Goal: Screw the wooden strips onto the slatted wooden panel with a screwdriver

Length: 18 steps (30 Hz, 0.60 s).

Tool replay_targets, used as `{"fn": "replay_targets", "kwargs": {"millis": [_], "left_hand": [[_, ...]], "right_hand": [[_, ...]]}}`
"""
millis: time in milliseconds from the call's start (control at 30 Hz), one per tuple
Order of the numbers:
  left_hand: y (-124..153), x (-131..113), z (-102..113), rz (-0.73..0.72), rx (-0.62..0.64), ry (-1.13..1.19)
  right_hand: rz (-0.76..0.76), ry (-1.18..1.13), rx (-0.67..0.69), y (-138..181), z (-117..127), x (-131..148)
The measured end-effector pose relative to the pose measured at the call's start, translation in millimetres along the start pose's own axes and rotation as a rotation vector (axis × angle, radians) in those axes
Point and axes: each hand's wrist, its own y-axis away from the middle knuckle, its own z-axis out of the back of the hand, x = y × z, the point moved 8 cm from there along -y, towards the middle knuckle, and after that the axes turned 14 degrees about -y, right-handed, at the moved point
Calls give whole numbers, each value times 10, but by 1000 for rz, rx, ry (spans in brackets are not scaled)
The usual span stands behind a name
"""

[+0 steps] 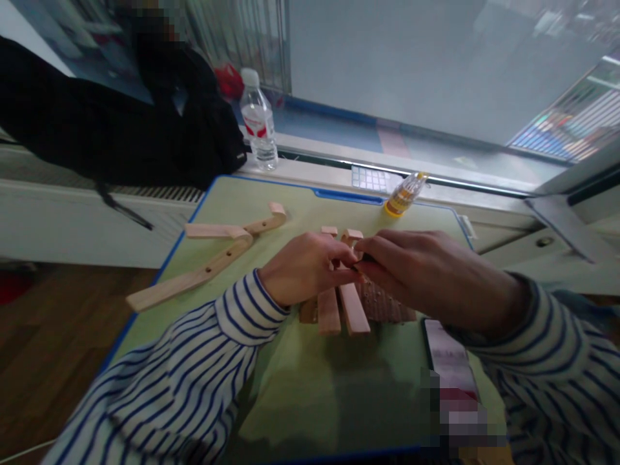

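Left hand (310,266) and right hand (426,274) meet, grip too blurred to tell, over two wooden strips (356,309) running lengthwise near to far.

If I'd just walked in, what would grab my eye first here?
Likely the striped sleeves leading to the left hand and right hand, close together over wooden strips near the middle of the green table. Next, the hooked wooden pieces at the table's left, and the clear bottle standing beyond its far edge.
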Motion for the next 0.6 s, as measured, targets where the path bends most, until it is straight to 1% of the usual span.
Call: {"fn": "replay_targets", "kwargs": {"millis": [200,367,600], "left_hand": [[11,-24,21,-13,-6,-52],[17,-19,4,-29,33,-49],[19,-29,-5,-65,65,14]], "right_hand": [[104,-81,-3,69,127,61],[106,-45,52,29,109,42],[121,-58,5,25,94,56]]}}
